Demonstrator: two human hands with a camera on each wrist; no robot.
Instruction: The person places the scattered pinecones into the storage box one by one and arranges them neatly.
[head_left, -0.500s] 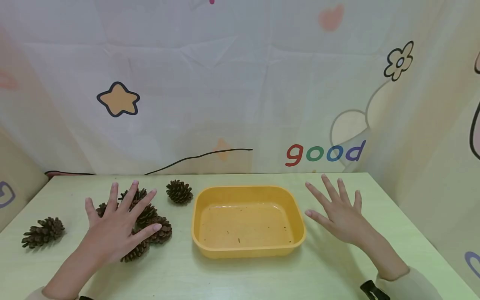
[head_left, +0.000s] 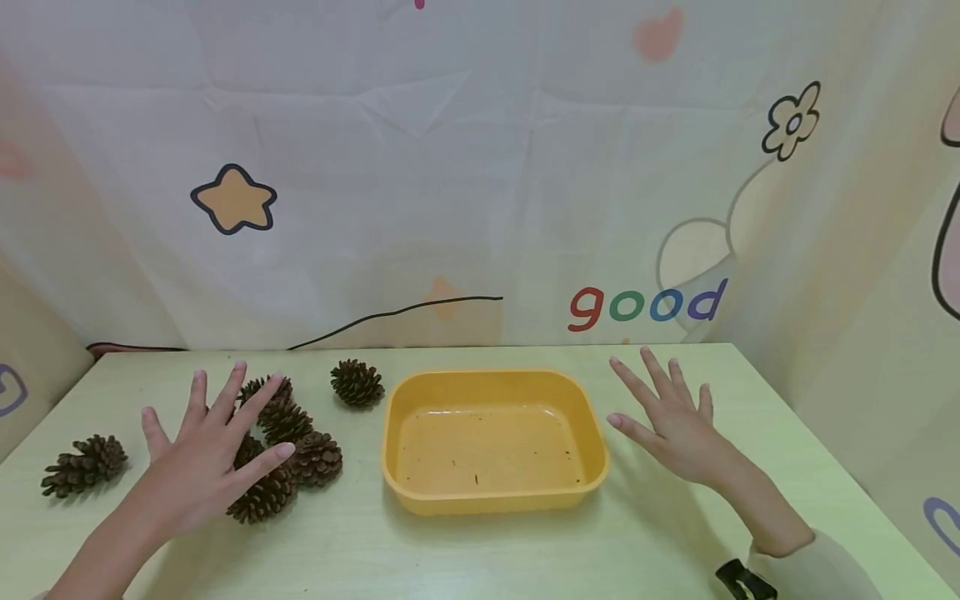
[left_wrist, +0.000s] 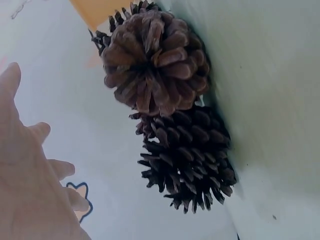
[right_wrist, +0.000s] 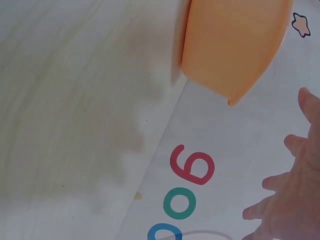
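Observation:
My left hand (head_left: 204,467), fingers spread and straight, hovers above a cluster of brown pine cones (head_left: 317,460) on the left of the table. It grips nothing and hides part of the cluster. In the left wrist view, a pine cone (left_wrist: 155,65) faces the camera, apart from the fingers. Right of centre, my right hand (head_left: 678,429) also has its fingers spread, in the air beside a yellow plastic basin (head_left: 495,502). Only small dark bits lie inside the basin. The right wrist view shows the basin's outer side (right_wrist: 230,45), with the hand apart from it.
One pine cone (head_left: 85,465) lies alone at the far left. Another pine cone (head_left: 357,383) sits near the table's back edge, left of the basin. A printed cloth (head_left: 480,183) hangs behind the pale table (head_left: 480,558) and along its sides.
My left hand has shifted left over the pine cones, uncovering more of the cluster. The right hand has barely moved, and the basin and cones stay where they were.

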